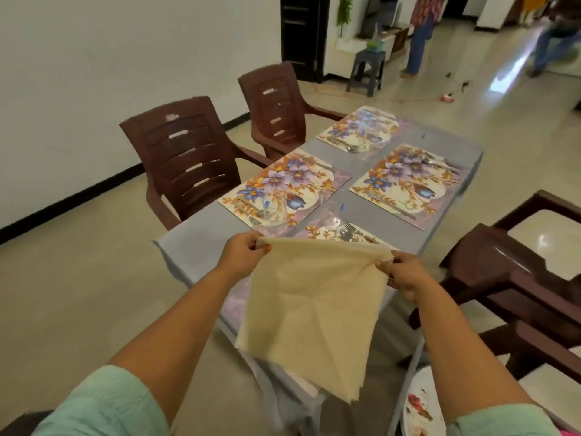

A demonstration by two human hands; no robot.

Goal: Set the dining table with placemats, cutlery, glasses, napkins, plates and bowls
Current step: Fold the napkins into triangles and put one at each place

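A cream cloth napkin (311, 306) hangs unfolded in the air over the near end of the grey table (195, 247). My left hand (243, 251) pinches its top left corner and my right hand (405, 273) pinches its top right corner. Several floral placemats lie on the table: near left (283, 187), far left (358, 129), far right (408, 184), and a nearest one (323, 229) mostly hidden by the napkin. A fork and spoon (349, 234) lie on the nearest mat. A clear glass (273, 206) stands on the near left mat.
Two brown plastic chairs (185, 158) (276, 105) stand along the table's left side, another brown chair (518, 278) on the right. A floral plate (421, 407) shows at the bottom right. People stand in the far room by a grey stool (367, 70).
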